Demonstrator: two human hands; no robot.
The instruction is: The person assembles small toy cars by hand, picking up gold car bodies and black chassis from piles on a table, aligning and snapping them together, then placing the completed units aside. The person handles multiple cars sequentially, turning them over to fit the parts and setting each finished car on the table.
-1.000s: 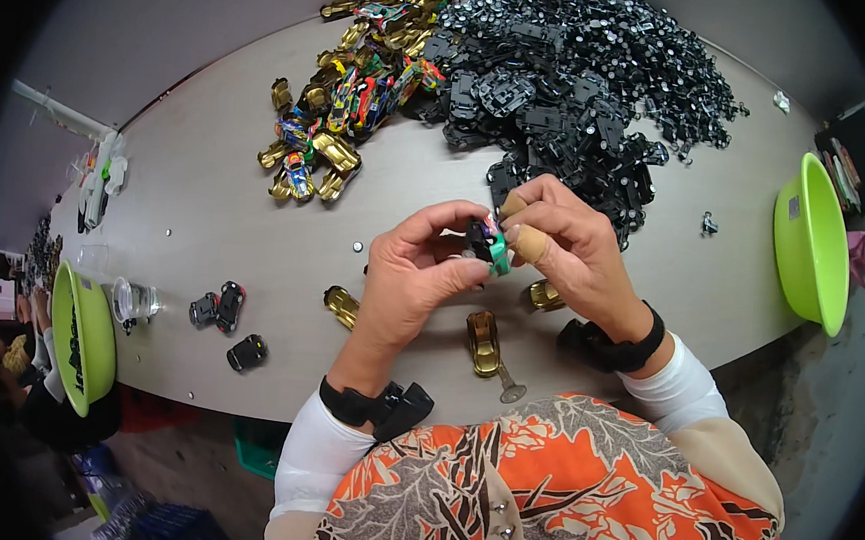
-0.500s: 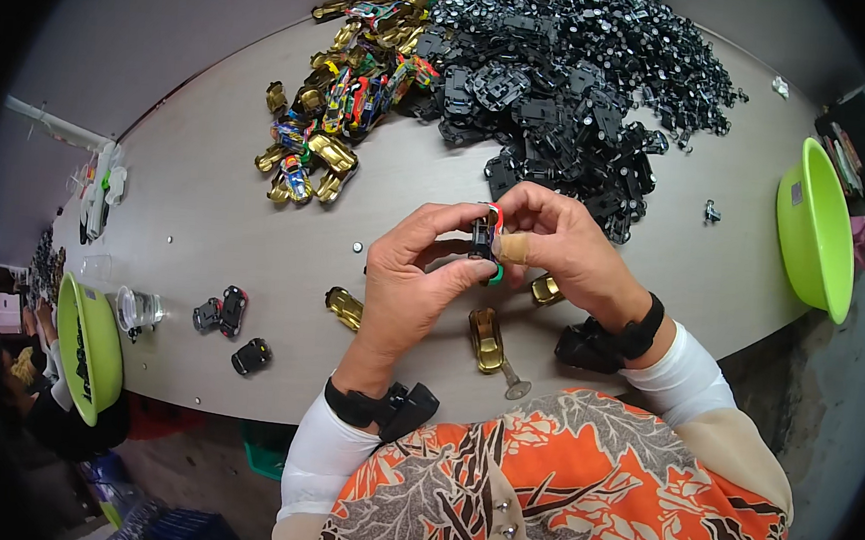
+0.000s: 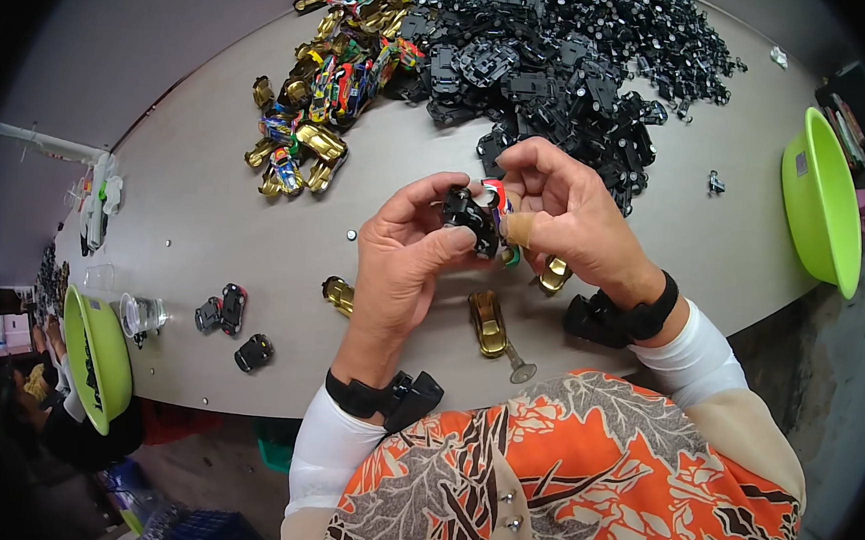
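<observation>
Between the thumb and fingers of my left hand (image 3: 394,252) is a black toy car chassis (image 3: 469,218), tilted so its dark face shows. My right hand (image 3: 586,221) pinches a colourful toy car body (image 3: 496,192) in red, white, blue and green, mostly covered by the fingers; a tan strip wraps the thumb. The two parts sit side by side, and whether they touch I cannot tell. Below my hands lies a gold car body (image 3: 487,324), beside a small clear flat-ended piece (image 3: 521,370). Other gold bodies rest by my left wrist (image 3: 337,295) and under my right hand (image 3: 555,275).
A heap of black chassis (image 3: 554,108) and small wheel parts covers the far table, with gold and coloured car bodies (image 3: 321,142) left of it. Several dark toy cars (image 3: 254,353) lie at left. Green basins (image 3: 803,201) stand at both sides. A clear cup (image 3: 140,317) stands left.
The black chassis has turned in my left hand from edge-on to showing its face, and has shifted left from the colourful body. Both hands have risen slightly.
</observation>
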